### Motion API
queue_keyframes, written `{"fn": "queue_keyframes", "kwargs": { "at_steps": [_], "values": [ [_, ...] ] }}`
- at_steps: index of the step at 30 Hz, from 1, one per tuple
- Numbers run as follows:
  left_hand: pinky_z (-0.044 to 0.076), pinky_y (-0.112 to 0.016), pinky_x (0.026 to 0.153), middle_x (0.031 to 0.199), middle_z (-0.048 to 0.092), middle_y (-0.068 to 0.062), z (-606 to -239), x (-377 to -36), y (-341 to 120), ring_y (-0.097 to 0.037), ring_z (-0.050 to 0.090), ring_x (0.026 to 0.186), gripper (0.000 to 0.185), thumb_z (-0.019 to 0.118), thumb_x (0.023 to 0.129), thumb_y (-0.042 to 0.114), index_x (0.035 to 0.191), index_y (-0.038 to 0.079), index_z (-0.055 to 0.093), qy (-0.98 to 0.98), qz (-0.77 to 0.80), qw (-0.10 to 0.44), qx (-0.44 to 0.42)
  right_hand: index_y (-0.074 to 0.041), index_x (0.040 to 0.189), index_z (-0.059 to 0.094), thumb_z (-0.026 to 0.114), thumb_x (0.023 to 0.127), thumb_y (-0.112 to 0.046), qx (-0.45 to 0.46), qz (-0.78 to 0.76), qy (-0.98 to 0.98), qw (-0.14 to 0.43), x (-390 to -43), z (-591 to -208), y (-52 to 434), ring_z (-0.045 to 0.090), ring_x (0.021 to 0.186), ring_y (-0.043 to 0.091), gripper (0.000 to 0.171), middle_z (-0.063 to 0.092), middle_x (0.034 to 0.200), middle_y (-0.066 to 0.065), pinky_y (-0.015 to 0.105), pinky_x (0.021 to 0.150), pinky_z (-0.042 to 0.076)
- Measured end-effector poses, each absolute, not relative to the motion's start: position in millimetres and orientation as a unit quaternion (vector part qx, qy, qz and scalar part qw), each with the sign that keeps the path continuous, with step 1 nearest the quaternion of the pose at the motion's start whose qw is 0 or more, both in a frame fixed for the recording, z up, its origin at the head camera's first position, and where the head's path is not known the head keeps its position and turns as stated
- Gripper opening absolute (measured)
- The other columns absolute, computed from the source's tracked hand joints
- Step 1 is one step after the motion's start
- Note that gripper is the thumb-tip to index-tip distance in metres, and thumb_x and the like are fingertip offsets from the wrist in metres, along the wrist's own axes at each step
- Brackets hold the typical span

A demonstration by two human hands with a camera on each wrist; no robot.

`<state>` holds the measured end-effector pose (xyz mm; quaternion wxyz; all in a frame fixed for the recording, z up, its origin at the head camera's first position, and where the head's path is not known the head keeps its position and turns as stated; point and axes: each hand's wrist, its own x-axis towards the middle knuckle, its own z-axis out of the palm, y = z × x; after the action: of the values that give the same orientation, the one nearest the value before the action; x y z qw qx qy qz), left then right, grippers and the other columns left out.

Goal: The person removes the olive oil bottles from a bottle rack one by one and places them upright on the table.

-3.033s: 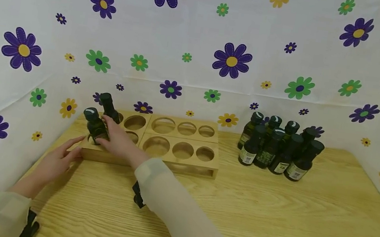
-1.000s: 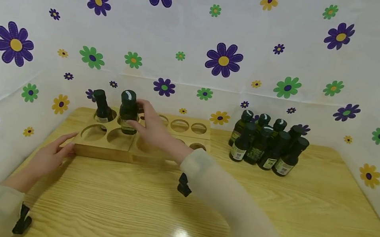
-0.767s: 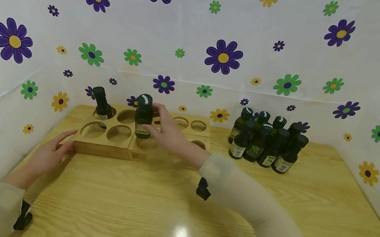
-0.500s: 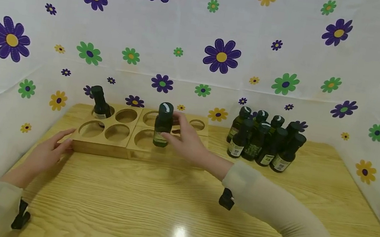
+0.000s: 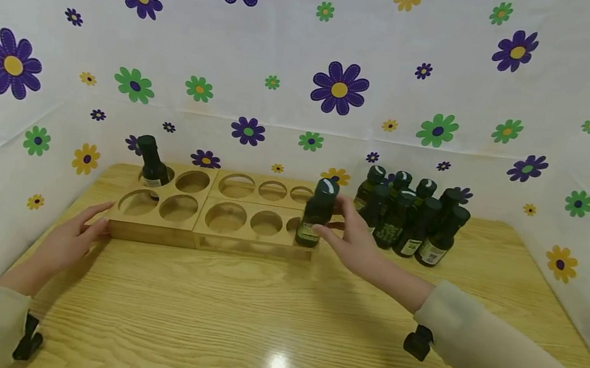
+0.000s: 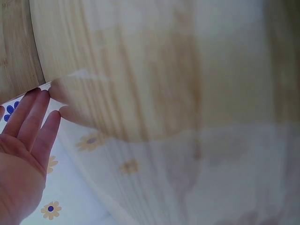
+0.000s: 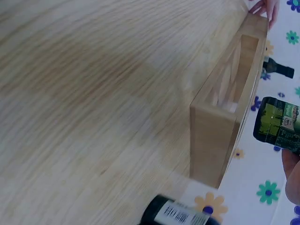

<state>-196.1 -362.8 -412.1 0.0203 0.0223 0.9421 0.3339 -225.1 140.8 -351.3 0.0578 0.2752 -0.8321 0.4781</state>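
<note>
My right hand [image 5: 351, 241] grips a dark green bottle [image 5: 316, 213] upright, above the right end of the wooden rack [image 5: 193, 236]. The right wrist view shows the same bottle [image 7: 280, 125] beside the rack's end [image 7: 211, 140]. My left hand [image 5: 70, 236] lies with straight fingers touching the rack's left front corner; the left wrist view shows those fingers [image 6: 33, 117] against the wood. One dark bottle [image 5: 150, 162] stands in the rack's back left hole. The other holes hold nothing.
A cluster of several dark bottles [image 5: 413, 221] stands on the wooden table [image 5: 275, 331] right of the rack. Flowered cloth walls [image 5: 312, 56] close in the back and both sides.
My right hand lifted a bottle out of the rack's front left hole and carried it rightward along the rack to its right end. The left hand stayed at the corner.
</note>
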Motion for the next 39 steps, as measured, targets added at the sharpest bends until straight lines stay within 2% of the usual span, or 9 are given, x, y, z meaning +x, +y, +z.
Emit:
{"fn": "queue_keyframes", "kwargs": {
  "at_steps": [7,11,14,19,21,26,32,35,39],
  "values": [
    [0.043,-0.031,0.06,0.128,0.052,-0.036,-412.4,-196.1,-362.5,-0.048,0.056,0.11,0.06,0.028,0.106,0.042,0.155,0.008,0.02,0.941,0.338,0.021,0.021,0.004,0.135,0.032,0.061,0.094,0.0,0.231,0.476,-0.843,0.092,-217.3,-357.6,181.8,0.054,0.11,0.036,0.051,0.053,0.119,0.023,0.046,0.09,0.048],
    [0.044,-0.03,0.061,0.129,0.051,-0.036,-414.0,-196.4,-363.2,-0.048,0.055,0.112,0.061,0.029,0.106,0.043,0.156,0.009,0.019,0.94,0.339,0.025,0.018,0.005,0.135,0.03,0.06,0.096,-0.004,0.196,0.464,-0.859,0.089,-213.4,-362.6,201.5,0.053,0.112,0.037,0.05,0.052,0.119,0.024,0.046,0.09,0.048],
    [0.044,-0.031,0.061,0.129,0.05,-0.036,-415.3,-197.0,-364.1,-0.047,0.056,0.111,0.061,0.029,0.106,0.044,0.156,0.01,0.019,0.94,0.338,0.027,0.016,0.005,0.135,0.03,0.06,0.097,-0.005,0.179,0.455,-0.868,0.091,-212.4,-368.0,214.0,0.053,0.113,0.036,0.05,0.052,0.12,0.024,0.037,0.087,0.05],
    [0.041,-0.031,0.056,0.128,0.052,-0.036,-417.3,-197.9,-366.1,-0.039,0.061,0.097,0.062,0.029,0.106,0.045,0.156,0.01,0.019,0.943,0.331,0.023,0.015,0.006,0.135,0.03,0.06,0.095,-0.001,0.174,0.452,-0.869,0.105,-215.5,-379.1,229.5,0.054,0.109,0.035,0.05,0.052,0.119,0.025,0.018,0.08,0.048],
    [0.041,-0.031,0.056,0.127,0.052,-0.036,-417.8,-198.0,-366.4,-0.041,0.062,0.097,0.062,0.029,0.106,0.045,0.156,0.009,0.019,0.944,0.33,0.022,0.015,0.007,0.136,0.03,0.06,0.096,-0.002,0.171,0.446,-0.872,0.11,-217.1,-382.9,234.3,0.053,0.108,0.036,0.051,0.052,0.118,0.026,0.023,0.082,0.05],
    [0.042,-0.03,0.056,0.127,0.052,-0.036,-417.0,-197.8,-365.8,-0.048,0.057,0.109,0.062,0.029,0.106,0.044,0.156,0.009,0.019,0.942,0.335,0.021,0.018,0.01,0.135,0.03,0.06,0.096,-0.004,0.151,0.44,-0.878,0.113,-220.4,-388.7,244.2,0.052,0.109,0.037,0.051,0.051,0.118,0.028,0.047,0.087,0.048],
    [0.043,-0.03,0.06,0.128,0.052,-0.036,-415.5,-199.3,-365.7,-0.047,0.058,0.109,0.062,0.03,0.105,0.045,0.156,0.01,0.02,0.943,0.332,0.018,0.019,0.013,0.135,0.028,0.06,0.097,-0.004,0.131,0.432,-0.885,0.109,-220.7,-392.5,253.4,0.051,0.11,0.04,0.052,0.05,0.118,0.032,0.052,0.088,0.045],
    [0.041,-0.031,0.057,0.127,0.052,-0.036,-415.2,-199.1,-365.9,-0.039,0.063,0.095,0.061,0.029,0.106,0.044,0.156,0.01,0.021,0.943,0.332,0.017,0.019,0.013,0.135,0.027,0.06,0.097,-0.005,0.128,0.424,-0.891,0.103,-221.1,-393.8,256.0,0.051,0.109,0.041,0.053,0.05,0.118,0.032,0.053,0.089,0.045],
    [0.038,-0.032,0.052,0.126,0.052,-0.038,-415.5,-197.6,-365.7,-0.028,0.061,0.082,0.062,0.029,0.106,0.045,0.155,0.009,0.021,0.94,0.34,0.017,0.018,0.014,0.137,0.026,0.059,0.097,-0.007,0.122,0.415,-0.897,0.089,-221.6,-394.6,256.6,0.05,0.111,0.042,0.056,0.049,0.119,0.033,0.054,0.09,0.045]
  ]
}}
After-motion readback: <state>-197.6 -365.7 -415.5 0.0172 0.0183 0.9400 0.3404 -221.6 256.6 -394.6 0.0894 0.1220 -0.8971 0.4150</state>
